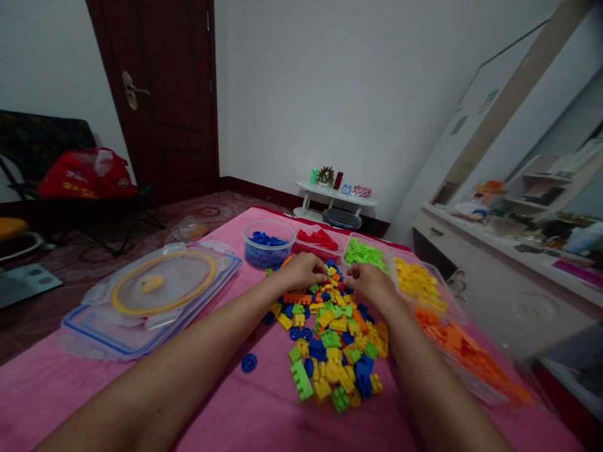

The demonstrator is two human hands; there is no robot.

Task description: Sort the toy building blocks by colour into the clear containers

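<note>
A heap of small plastic building blocks [334, 342] in blue, yellow, green and orange lies on a pink cloth [264, 414]. My left hand [301, 271] rests knuckles up on the far edge of the heap, fingers curled down into the blocks. My right hand [370, 279] sits beside it, also curled over the pile. What either hand grips is hidden under the fingers. Beyond the hands stand a round tub of blue pieces [267, 243], a box of red pieces [319, 242] and a box of green pieces [365, 253].
Boxes of yellow blocks [417, 280] and orange blocks [464, 351] line the right side. Clear container lids [151, 295] are stacked at left. One blue wheel [249, 363] lies apart. A dark door, a folding chair with a red bag and a low white table stand behind.
</note>
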